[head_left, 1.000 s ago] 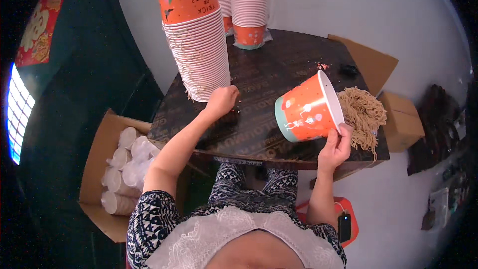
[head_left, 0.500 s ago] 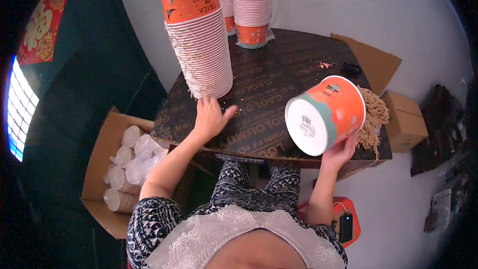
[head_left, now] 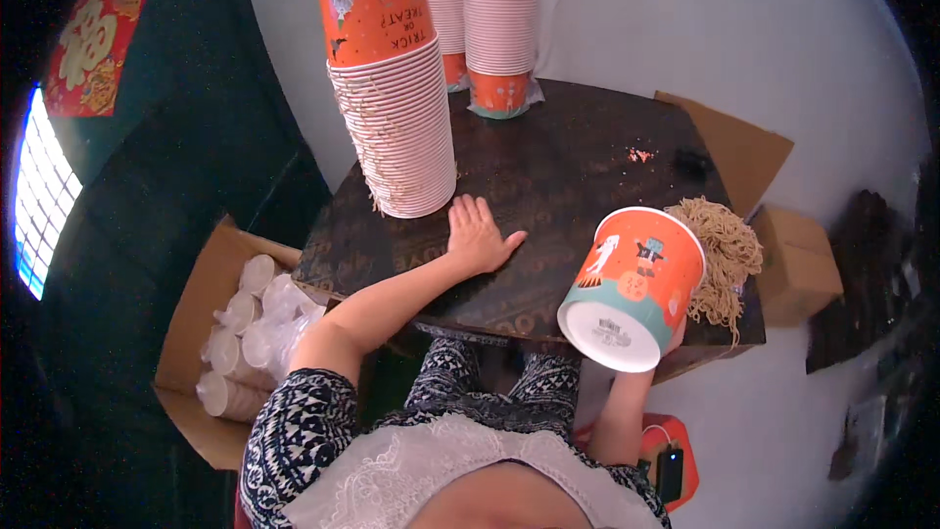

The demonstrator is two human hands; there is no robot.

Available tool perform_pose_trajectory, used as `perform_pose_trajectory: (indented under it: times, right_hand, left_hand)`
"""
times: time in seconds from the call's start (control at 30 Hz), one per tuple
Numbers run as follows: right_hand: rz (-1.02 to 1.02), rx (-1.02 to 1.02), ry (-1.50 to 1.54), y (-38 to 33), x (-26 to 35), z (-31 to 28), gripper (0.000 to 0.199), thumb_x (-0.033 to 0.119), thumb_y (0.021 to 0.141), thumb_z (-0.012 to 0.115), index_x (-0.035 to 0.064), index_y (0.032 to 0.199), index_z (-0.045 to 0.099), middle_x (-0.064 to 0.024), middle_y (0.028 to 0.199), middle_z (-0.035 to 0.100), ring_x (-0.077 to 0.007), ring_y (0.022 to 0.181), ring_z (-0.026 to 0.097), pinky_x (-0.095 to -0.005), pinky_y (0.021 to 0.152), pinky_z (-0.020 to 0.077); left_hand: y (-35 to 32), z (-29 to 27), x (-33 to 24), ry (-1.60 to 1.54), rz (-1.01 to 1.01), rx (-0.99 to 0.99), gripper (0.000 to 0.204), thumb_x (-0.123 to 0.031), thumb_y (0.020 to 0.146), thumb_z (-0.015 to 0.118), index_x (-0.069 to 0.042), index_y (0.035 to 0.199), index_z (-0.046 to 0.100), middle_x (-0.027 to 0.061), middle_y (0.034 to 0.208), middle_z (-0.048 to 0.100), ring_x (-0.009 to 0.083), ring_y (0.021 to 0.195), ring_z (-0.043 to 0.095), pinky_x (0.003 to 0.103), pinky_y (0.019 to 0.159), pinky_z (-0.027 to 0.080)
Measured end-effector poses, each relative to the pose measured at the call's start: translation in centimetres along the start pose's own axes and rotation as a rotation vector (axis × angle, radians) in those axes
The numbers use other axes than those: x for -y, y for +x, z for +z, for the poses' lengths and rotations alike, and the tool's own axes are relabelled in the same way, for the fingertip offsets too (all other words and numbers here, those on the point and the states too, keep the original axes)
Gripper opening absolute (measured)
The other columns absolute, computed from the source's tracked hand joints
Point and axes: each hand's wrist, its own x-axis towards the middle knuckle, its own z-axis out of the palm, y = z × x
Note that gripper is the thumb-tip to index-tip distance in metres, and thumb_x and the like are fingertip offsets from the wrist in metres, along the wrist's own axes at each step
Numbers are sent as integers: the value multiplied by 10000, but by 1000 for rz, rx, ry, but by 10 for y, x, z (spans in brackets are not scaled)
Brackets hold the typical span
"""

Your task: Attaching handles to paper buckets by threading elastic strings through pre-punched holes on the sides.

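Note:
My left hand [head_left: 480,238] lies palm down on the dark table with its fingers spread, just right of the foot of a tall stack of upside-down paper buckets [head_left: 401,132]. Beige cord ends poke out along the left side of that stack's white rims. In my right hand [head_left: 676,335] is a single paper bucket [head_left: 651,274], orange and teal with cartoon figures. It is tilted, its white base facing me, and it hides most of the fingers. A tangled heap of beige cord [head_left: 727,255] sits just behind the bucket at the table's right side.
Two more bucket stacks [head_left: 501,20] stand at the back of the table [head_left: 558,152], near orange crumbs [head_left: 640,155]. An open carton [head_left: 186,362] of wrapped pale cups is on the left. Cardboard boxes [head_left: 798,260] lie beyond the right edge. A phone [head_left: 670,475] rests on a red stool.
My left hand has slid right across the table, away from the stack's foot. The bucket in my right hand has come nearer to me and turned more upright.

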Motion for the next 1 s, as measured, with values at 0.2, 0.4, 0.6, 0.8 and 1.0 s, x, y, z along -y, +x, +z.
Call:
perform_pose_trajectory:
  times: [0.2,0.4,0.6,0.8,1.0]
  right_hand:
    - [-22,52,-200,2,3,-38,561,442,997,406,16,1352,489,-174,1302,574,-310,1136,597,-461,990,485]
    - [-170,36,-627,5,-10,-63,520,413,1020,395,18,1344,492,-163,1274,584,-283,1107,608,-436,961,505]
    - [-30,99,-287,-1,0,-37,519,422,1017,397,24,1334,501,-155,1256,597,-266,1095,613,-420,936,517]
    - [-87,-65,-302,-2,-4,-28,411,281,1009,423,-20,1273,517,-123,1135,625,-208,970,651,-342,803,557]
    - [-243,-3,-549,-3,-7,-33,367,225,1007,482,-37,1256,542,-101,1113,626,-173,954,634,-313,800,535]
  left_hand:
    - [78,15,-68,-123,40,113,1009,-678,867,499,155,1409,318,361,1468,321,477,1403,272,513,1157,214]
    - [103,36,-89,-355,177,-242,834,-549,913,519,108,1403,363,385,1468,290,513,1404,228,577,1153,166]
    - [97,24,-58,-156,-291,-239,914,-585,896,510,160,1397,337,451,1445,260,578,1384,209,597,1157,120]
    - [102,32,-27,-136,-399,-126,968,-642,909,441,177,1409,309,476,1441,228,594,1388,175,624,1147,75]
    - [116,36,-43,-118,-386,-85,987,-676,905,409,172,1404,332,465,1445,244,578,1392,197,591,1159,99]
